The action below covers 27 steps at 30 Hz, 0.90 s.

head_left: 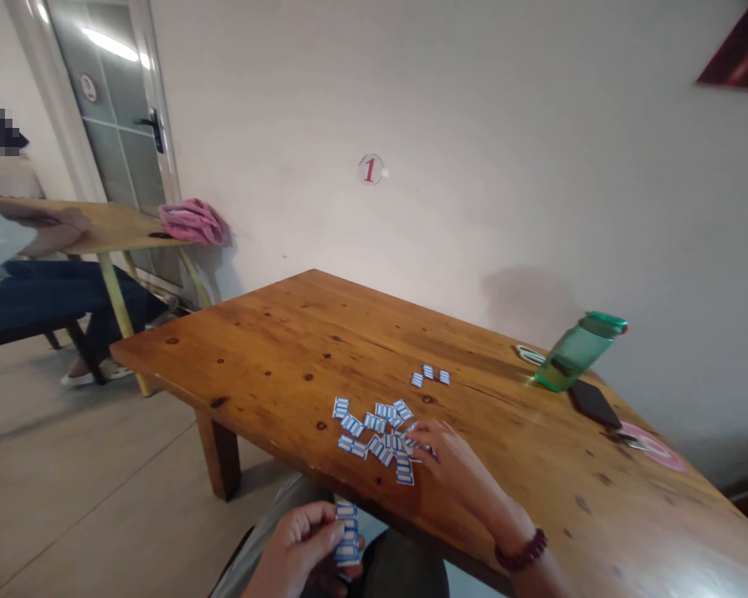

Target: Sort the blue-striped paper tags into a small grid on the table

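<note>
In my left hand (302, 544), low at the table's near edge, the thumb and fingers pinch a small stack of blue-and-white cards (347, 536). My right hand (445, 457) reaches over the table, its fingers apart and touching the right side of a loose pile of the same small cards (380, 448). The cards overlap, face various ways and carry blue-framed white boxes; their print is too small to read. Part of the pile under my right fingers is hidden. Farther back, a few separate cards (429, 374) lie in a little group.
On the wooden table's (274, 332) right side are a green bottle (579, 353), a dark phone-like slab (595, 404), a white looped object (529, 355), keys (623, 436) and a pink round mat (657, 448). Left, a person sits at another table (118, 224) holding a pink cloth bundle (193, 222).
</note>
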Available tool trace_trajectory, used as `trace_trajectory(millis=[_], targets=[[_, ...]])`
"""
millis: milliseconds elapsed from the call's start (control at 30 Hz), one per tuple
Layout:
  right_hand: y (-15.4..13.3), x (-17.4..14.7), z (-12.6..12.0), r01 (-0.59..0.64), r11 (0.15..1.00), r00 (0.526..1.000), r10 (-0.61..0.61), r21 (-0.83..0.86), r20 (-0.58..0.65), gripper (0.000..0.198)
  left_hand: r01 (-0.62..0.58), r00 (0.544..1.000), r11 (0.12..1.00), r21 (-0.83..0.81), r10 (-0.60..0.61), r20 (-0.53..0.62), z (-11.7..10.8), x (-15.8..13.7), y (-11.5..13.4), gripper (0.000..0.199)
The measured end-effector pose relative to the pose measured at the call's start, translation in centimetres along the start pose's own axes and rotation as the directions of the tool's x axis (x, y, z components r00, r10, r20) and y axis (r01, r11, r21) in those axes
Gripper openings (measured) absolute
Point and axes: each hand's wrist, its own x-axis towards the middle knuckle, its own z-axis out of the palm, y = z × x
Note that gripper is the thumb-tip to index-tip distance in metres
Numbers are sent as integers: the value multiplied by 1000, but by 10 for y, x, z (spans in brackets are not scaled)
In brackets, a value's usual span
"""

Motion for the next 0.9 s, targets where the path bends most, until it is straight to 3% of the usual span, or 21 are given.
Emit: trace_trajectory(millis=[167,300,467,633,700,767,900], targets=[[3,5,3,-18,989,993,35,147,-109,28,8,1000,1000,-28,-9,-13,1,1,-1,42],[10,10,7,-70,915,945,188,397,-267,23,19,1000,999,-33,-20,-20,1,0,0,43],[20,11,12,-128,834,924,296,536,-241,30,22,1000,1000,-22,-22,-19,0,1,0,45],[13,1,12,-118,783,914,326,611,-241,23,49,999,999,-20,-49,-16,1,2,-1,46],[8,-8,15,-117,815,888,342,567,-309,19,45,999,999,-21,-46,-16,1,2,-1,47],[3,-19,21,-127,900,855,312,416,-415,17,33,999,999,-28,-34,-16,1,2,-1,47],[0,-45,34,-30,994,875,79,109,-477,29,3,1000,1000,-20,-4,-14,3,-1,-1,42]])
